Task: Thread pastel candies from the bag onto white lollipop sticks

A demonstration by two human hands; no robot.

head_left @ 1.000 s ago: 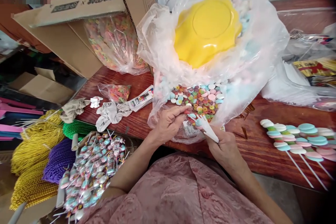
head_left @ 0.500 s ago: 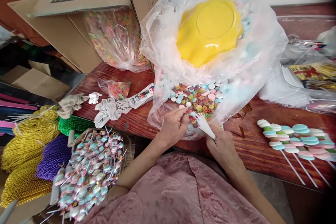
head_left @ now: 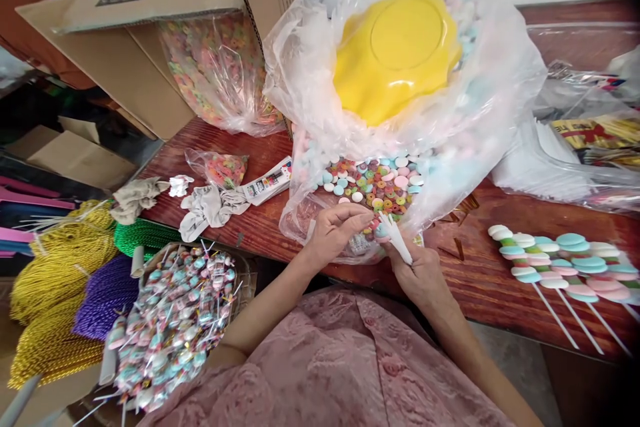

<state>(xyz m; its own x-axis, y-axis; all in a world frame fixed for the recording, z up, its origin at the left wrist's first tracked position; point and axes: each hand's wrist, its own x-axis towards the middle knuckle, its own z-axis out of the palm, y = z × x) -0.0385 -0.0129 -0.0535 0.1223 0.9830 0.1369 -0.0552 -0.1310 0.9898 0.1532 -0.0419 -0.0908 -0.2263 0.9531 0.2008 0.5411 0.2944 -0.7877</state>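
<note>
While right hand (head_left: 423, 273) fingers clamp white sticks (head_left: 397, 240) | left hand (head_left: 333, 233) fingers pinched together beside their tips

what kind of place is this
Likely a small home workshop for making candy skewers. A big plastic bag of loose candies lies open on the wooden table, finished skewers lie at the right, and the right hand holds white sticks. A cardboard box of bagged sweets sits behind.
</note>
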